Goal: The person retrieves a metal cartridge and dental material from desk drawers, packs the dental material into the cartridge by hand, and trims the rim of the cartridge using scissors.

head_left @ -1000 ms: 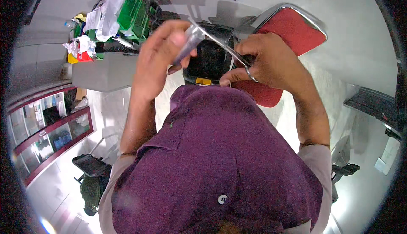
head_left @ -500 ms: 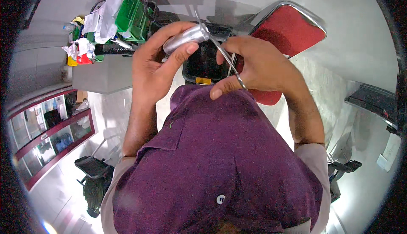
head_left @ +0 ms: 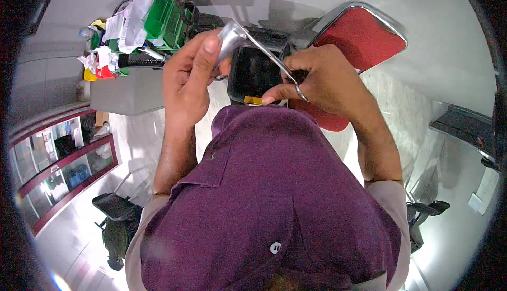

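My left hand (head_left: 185, 88) grips a silver tube-like piece (head_left: 230, 40), thumb along its near side and fingers behind it. It tilts up toward the far right, and its surface looks shiny and creased. In my right hand (head_left: 332, 82) is a pair of metal scissors (head_left: 272, 56), with thumb and fingers at the handle loops. The scissor blades reach up and left to the upper end of the silver piece and appear to touch it. Whether they are closed on its edge I cannot tell. Part of the piece is hidden by my left fingers.
Beneath my hands stands a black open container (head_left: 253, 77) with a yellow patch on its near rim. Green bins (head_left: 162, 22) with papers are at the far left. A red-seated chair (head_left: 362, 37) stands far right; a glass-fronted cabinet (head_left: 63, 167) is at left.
My left hand has turned the silver piece more upright and shifted it slightly left. The scissors have moved up and left along its end, and my right thumb has risen.
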Demonstrator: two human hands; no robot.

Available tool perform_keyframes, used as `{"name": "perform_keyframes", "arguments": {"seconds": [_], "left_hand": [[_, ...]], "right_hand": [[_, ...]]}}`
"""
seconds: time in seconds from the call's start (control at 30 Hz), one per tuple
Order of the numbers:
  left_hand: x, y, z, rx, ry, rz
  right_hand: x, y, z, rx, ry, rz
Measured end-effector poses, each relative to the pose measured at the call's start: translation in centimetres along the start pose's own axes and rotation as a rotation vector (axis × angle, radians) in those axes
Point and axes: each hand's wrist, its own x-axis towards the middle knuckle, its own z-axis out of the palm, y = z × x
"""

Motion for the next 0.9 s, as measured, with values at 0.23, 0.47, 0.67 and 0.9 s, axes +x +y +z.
{"name": "perform_keyframes", "arguments": {"seconds": [0.23,0.47,0.67,0.9], "left_hand": [[0.4,-0.2,1.1,0.066,0.077,0.237],[0.3,0.3,1.0,0.121,0.046,0.206],[0.2,0.6,0.9,0.152,0.04,0.186],[-0.3,0.6,0.8,0.151,0.063,0.167]], "right_hand": [[-0.1,-0.1,0.6,0.063,-0.071,0.087],[0.1,-0.1,0.8,0.134,-0.176,0.102],[0.6,-0.6,0.7,0.05,-0.172,0.111],[0.5,-0.7,0.9,0.072,-0.162,0.128]]}}
